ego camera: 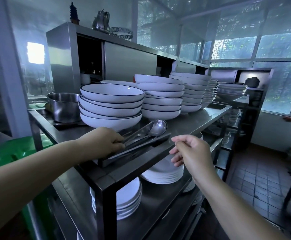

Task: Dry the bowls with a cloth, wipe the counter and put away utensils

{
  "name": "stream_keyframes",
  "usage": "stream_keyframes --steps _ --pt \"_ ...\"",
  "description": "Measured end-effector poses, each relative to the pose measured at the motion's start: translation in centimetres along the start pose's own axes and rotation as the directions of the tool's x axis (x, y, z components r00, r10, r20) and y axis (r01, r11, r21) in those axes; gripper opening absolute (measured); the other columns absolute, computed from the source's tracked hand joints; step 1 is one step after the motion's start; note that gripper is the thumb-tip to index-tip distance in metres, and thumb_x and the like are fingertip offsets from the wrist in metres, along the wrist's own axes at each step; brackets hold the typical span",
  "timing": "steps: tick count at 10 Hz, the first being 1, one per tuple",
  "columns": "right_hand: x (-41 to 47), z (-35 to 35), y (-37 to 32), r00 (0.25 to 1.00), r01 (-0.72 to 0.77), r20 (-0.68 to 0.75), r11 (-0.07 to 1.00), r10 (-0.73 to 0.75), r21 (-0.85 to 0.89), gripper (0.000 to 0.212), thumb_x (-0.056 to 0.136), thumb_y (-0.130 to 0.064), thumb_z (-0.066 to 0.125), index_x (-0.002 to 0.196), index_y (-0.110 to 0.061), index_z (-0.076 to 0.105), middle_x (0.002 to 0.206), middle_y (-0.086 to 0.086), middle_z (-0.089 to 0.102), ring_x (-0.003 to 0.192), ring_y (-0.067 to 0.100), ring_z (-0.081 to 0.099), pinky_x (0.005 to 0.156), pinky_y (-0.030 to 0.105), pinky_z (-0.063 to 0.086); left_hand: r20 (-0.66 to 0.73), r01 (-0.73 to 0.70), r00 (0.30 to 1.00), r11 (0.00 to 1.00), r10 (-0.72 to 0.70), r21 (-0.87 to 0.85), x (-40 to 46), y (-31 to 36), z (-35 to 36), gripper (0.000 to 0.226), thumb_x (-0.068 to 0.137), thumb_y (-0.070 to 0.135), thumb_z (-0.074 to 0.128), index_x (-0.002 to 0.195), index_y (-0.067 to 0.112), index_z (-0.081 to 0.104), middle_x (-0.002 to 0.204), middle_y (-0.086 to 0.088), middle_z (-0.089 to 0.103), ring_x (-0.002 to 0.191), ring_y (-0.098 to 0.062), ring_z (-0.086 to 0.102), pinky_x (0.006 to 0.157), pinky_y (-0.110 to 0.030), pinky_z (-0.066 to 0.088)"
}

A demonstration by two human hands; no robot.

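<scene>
My left hand (pixel 105 142) grips the handles of metal utensils, a steel ladle (pixel 156 127) and tongs (pixel 139 130), lying in a dark flat tray (pixel 141 149) on the steel counter (pixel 193 122). Just behind the tray rises a stack of dark-rimmed white bowls (pixel 111 104). More stacked white bowls (pixel 160 96) stand to its right. My right hand (pixel 191 151) hovers off the counter's front edge, right of the tray, with loosely curled fingers and nothing in it. No cloth is in view.
A steel pot (pixel 64 106) sits at the counter's left end. A steel cabinet (pixel 124 61) runs along the back. White plates (pixel 165 174) fill the shelf below. A green bin (pixel 15 151) stands at the left. Tiled floor (pixel 262 184) lies to the right.
</scene>
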State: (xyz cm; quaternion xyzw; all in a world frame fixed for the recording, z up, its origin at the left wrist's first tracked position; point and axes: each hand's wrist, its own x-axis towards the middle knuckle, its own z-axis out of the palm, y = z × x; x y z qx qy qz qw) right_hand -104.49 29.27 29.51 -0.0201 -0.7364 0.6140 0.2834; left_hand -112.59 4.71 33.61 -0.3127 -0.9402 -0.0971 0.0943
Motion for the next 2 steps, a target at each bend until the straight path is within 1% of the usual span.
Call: stream_keyframes --steps 1,2 --pt "-0.1 0.0 0.3 1.0 0.016 0.024 0.998 -0.015 -0.06 0.026 0.088 -0.004 0.049 0.083 -0.02 0.069 0.063 0.004 0.069 0.044 0.016 0.059 0.039 0.022 0.044 -0.027 0.066 0.998 0.997 -0.065 0.05 -0.9 0.7 -0.9 0.025 0.092 0.045 0.049 0.079 0.026 0.058 0.077 0.01 0.06 0.077 -0.014 0.056 0.067 -0.03 0.044" --pt "-0.5 -0.1 0.6 0.998 0.039 0.051 0.995 -0.034 -0.093 0.025 0.089 -0.006 0.051 0.083 -0.022 0.069 0.062 0.003 0.069 0.043 0.014 0.059 0.038 0.02 0.041 -0.3 0.111 0.951 0.989 -0.078 0.097 -2.3 3.1 -1.7 0.021 0.09 0.045 0.049 0.098 0.034 0.064 0.09 0.011 0.064 0.085 -0.015 0.06 0.064 -0.027 0.044"
